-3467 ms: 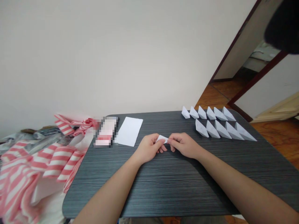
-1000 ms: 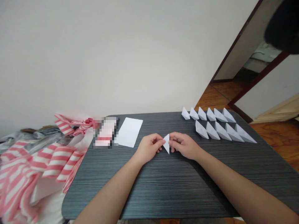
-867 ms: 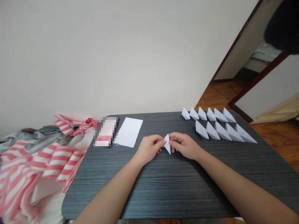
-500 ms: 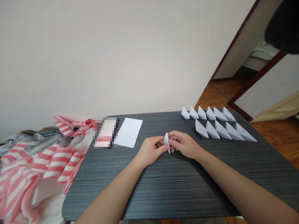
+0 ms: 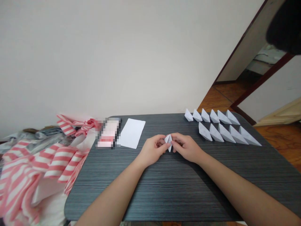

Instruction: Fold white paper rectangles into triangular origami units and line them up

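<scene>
The left hand [image 5: 151,151] and right hand [image 5: 187,147] pinch a small folded white paper [image 5: 167,138] over the dark table [image 5: 150,191]

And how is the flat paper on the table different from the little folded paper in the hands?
Shape: the flat paper is a four-sided sheet, while the folded paper has creases and pointy ends.
Size: the flat paper looks bigger than the folded paper.
Place: the flat paper lies on the table, but the folded paper is held between both hands.
Both are white.
</scene>
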Available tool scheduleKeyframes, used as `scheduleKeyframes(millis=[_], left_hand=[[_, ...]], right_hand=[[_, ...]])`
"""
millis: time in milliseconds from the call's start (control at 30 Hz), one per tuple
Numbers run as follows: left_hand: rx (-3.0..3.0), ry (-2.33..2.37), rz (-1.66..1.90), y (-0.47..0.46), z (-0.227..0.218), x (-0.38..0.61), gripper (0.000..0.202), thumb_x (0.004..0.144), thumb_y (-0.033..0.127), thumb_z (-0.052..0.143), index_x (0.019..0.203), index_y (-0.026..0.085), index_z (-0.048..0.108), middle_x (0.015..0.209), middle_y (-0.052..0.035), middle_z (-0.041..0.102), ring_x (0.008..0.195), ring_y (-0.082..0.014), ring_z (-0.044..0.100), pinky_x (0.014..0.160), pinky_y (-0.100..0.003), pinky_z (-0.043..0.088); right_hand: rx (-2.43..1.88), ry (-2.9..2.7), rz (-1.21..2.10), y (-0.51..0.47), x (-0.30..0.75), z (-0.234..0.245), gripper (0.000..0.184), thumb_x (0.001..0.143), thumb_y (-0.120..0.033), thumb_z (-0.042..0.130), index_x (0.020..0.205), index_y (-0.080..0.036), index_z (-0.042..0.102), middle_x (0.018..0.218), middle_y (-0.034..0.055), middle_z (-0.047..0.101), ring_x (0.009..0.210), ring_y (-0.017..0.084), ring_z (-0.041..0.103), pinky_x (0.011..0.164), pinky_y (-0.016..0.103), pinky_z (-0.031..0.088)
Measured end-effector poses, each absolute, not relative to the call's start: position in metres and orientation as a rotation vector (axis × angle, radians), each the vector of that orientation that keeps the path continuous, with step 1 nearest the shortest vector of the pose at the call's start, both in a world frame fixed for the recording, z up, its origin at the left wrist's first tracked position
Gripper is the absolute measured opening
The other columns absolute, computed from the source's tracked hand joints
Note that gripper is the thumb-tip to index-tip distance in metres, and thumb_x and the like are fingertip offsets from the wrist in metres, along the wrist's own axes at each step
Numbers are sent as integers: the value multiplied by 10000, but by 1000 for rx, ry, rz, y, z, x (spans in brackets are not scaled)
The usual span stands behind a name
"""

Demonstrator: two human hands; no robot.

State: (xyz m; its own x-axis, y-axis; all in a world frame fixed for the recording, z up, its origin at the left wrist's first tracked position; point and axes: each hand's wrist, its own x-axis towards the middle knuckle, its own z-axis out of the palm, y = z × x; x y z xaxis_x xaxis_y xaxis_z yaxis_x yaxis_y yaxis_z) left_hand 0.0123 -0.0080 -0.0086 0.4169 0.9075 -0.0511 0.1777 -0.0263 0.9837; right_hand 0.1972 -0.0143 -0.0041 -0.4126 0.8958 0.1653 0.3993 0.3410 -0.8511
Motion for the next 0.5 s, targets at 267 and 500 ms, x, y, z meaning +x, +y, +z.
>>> scheduleKeyframes(millis=[267,500], left_hand=[[1383,923,791,-6,-8,12,369,821,269,506,1172,171,449,811,-36,627,583,-94,569,489,-194,428],[1295,905,846,-6,-7,9,425,818,290,513,1212,170,407,804,-30,612,585,-103,587,472,-194,438]], right_hand=[[-1127,-1996,958,-13,198,-5,268,904,-223,412,1109,-188,580,714,4,601,519,95,544,552,226,437],[-1030,-2025,866,-8,201,-7,331,914,-219,398,1187,-220,585,735,23,588,647,135,576,678,284,467]])
